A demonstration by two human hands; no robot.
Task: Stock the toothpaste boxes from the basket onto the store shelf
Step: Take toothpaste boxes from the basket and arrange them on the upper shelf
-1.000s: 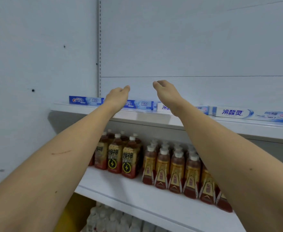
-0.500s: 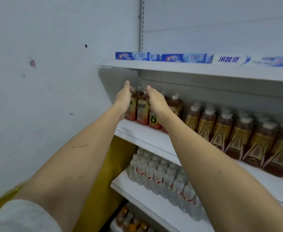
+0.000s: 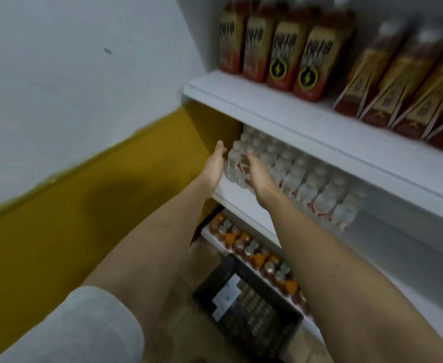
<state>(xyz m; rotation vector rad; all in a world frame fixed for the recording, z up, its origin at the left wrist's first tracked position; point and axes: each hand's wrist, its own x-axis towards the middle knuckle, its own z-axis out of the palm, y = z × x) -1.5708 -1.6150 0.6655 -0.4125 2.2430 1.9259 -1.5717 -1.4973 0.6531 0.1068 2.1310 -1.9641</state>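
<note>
While both hands hang empty, the basket waits below
Left hand (image 3: 214, 166) and right hand (image 3: 257, 174) relaxed, fingers straight; dark slatted plastic basket (image 3: 273, 314) with 2 pale toothpaste boxes (image 3: 225, 297) lies directly beneath them

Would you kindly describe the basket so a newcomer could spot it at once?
Start at the white shelving and look down to the floor beside its lowest row of orange-capped bottles. The basket is black plastic mesh, holding pale toothpaste boxes.

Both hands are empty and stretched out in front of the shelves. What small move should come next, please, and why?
Probably lower both hands toward the black basket on the floor. The left hand and right hand are open and hold nothing, level with the clear bottles. The white toothpaste boxes lie inside the basket, well below the hands, so reaching down seems the natural step.
</note>
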